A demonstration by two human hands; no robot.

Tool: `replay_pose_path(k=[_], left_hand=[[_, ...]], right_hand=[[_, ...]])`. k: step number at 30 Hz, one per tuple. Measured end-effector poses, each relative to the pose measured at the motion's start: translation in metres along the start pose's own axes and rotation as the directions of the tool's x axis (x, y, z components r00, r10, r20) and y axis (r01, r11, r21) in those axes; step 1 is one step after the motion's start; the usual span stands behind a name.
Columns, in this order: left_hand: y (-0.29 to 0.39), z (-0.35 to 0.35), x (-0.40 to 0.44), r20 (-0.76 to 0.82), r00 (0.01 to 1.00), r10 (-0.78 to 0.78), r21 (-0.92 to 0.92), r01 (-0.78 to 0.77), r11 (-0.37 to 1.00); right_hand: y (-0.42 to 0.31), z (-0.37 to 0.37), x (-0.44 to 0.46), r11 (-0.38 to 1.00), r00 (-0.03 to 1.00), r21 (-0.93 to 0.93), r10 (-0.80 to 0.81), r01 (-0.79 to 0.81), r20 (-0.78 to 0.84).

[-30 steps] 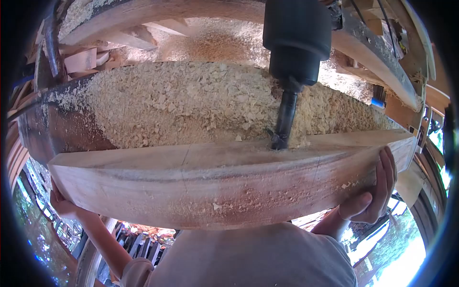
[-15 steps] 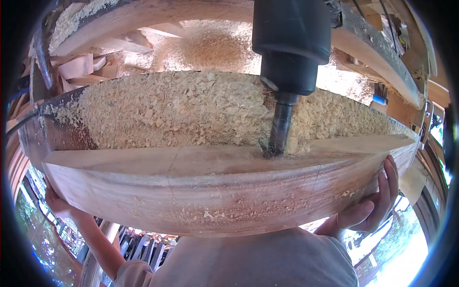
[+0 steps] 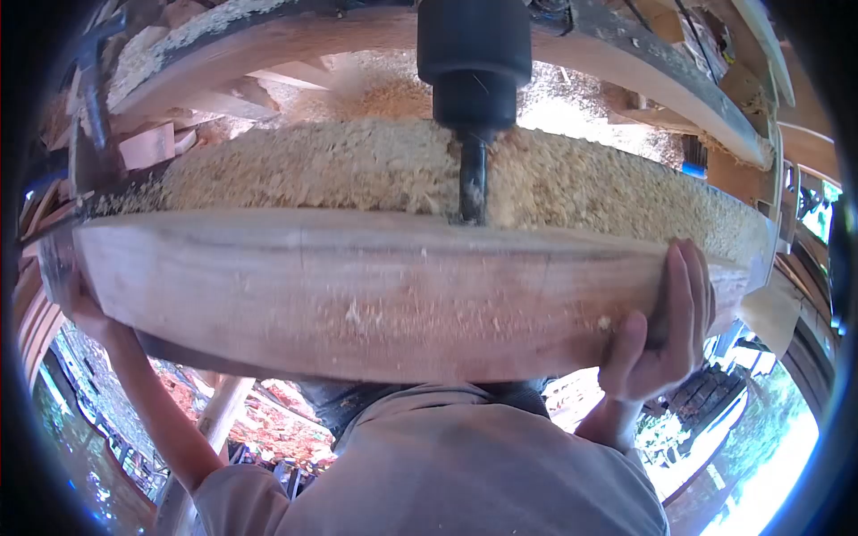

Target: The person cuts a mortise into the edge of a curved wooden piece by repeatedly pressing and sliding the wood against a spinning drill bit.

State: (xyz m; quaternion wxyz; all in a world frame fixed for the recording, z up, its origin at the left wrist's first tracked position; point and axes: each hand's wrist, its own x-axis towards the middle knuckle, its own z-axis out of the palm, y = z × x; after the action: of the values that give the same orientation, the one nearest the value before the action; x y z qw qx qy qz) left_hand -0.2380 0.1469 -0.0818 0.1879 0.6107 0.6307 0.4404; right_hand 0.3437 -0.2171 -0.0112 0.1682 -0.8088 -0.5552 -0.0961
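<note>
A thick, curved wooden plank (image 3: 402,299) spans the view between my two hands. At its left end, my left hand (image 3: 89,308) grips the edge, its fingers partly hidden behind the wood. My right hand (image 3: 666,335) clasps the right end, fingers over the top edge and thumb against the front face. Behind the plank's upper edge stands a dark cutting bit (image 3: 473,183), pointing down from a black spindle head (image 3: 474,58). Its tip is hidden at the wood's edge, so contact is unclear.
Pale wood shavings (image 3: 304,165) lie thickly on the surface behind the plank. Farther back curves a wooden beam (image 3: 268,67). A dark metal clamp-like bar (image 3: 94,107) stands at left. Wood offcuts (image 3: 147,147) lie near it.
The plank sits higher in view, and its front face shows more while its top face has narrowed almost away. The bit and spindle appear farther left. Both hands keep their hold.
</note>
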Motion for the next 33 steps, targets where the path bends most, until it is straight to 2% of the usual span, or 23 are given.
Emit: replay_pose_path(k=[1, 2, 6, 8, 9, 11, 13, 14, 17, 23, 26, 29, 33], left_hand=[[-0.001, -0.007, -0.002, 0.012, 1.0, 0.005, 0.023, -0.005, 1.0], [-0.002, -0.016, -0.008, 0.015, 0.999, 0.032, 0.164, -0.034, 0.986], [0.027, -0.031, -0.061, -0.065, 0.994, -0.082, 0.318, 0.099, 0.943], [0.031, -0.041, -0.093, -0.106, 0.976, -0.189, 0.224, 0.208, 0.952], [0.036, -0.043, -0.102, -0.113, 0.953, -0.281, 0.097, 0.293, 0.951], [0.04, -0.046, -0.106, -0.107, 0.92, -0.377, -0.032, 0.376, 0.926], [0.046, -0.043, -0.106, -0.102, 0.912, -0.396, -0.025, 0.396, 0.918], [0.049, -0.039, -0.11, -0.107, 0.949, -0.296, 0.174, 0.311, 0.934], [0.055, -0.034, -0.11, -0.099, 0.924, -0.37, -0.069, 0.364, 0.929], [0.048, -0.034, -0.112, -0.013, 0.989, -0.149, 0.068, 0.15, 0.986], [0.032, -0.042, -0.107, 0.014, 0.995, -0.097, 0.042, 0.096, 0.994], [0.04, -0.037, -0.104, -0.083, 0.982, -0.172, 0.059, 0.177, 0.982], [0.039, -0.036, -0.099, -0.122, 0.958, -0.258, -0.038, 0.255, 0.966]], right_hand=[[0.001, 0.0, 0.0, 1.0, 1.0, -0.005, -0.002, 0.002, 0.003], [0.001, -0.001, 0.0, 1.0, 1.0, -0.009, 0.002, -0.002, 0.01], [-0.008, -0.008, -0.012, 0.998, 0.998, 0.016, 0.059, -0.059, 0.019], [-0.01, -0.012, -0.022, 0.998, 0.997, 0.004, 0.061, -0.061, 0.037], [-0.011, -0.016, -0.028, 0.998, 0.997, -0.002, 0.067, -0.067, 0.049], [-0.01, -0.019, -0.035, 0.997, 0.996, -0.003, 0.072, -0.072, 0.058], [-0.008, -0.02, -0.04, 0.998, 0.996, 0.01, 0.063, -0.063, 0.063], [-0.008, -0.019, -0.04, 0.998, 0.997, 0.004, 0.059, -0.06, 0.055], [-0.004, -0.018, -0.045, 0.998, 0.999, 0.04, 0.042, -0.043, 0.018], [0.0, -0.017, -0.039, 0.999, 0.998, 0.006, 0.049, -0.049, 0.039], [0.002, -0.016, -0.035, 0.998, 0.998, 0.009, 0.054, -0.055, 0.035], [0.003, -0.014, -0.035, 0.998, 0.998, 0.017, 0.057, -0.058, 0.021], [0.002, -0.013, -0.034, 0.998, 0.998, 0.011, 0.063, -0.063, 0.005]])
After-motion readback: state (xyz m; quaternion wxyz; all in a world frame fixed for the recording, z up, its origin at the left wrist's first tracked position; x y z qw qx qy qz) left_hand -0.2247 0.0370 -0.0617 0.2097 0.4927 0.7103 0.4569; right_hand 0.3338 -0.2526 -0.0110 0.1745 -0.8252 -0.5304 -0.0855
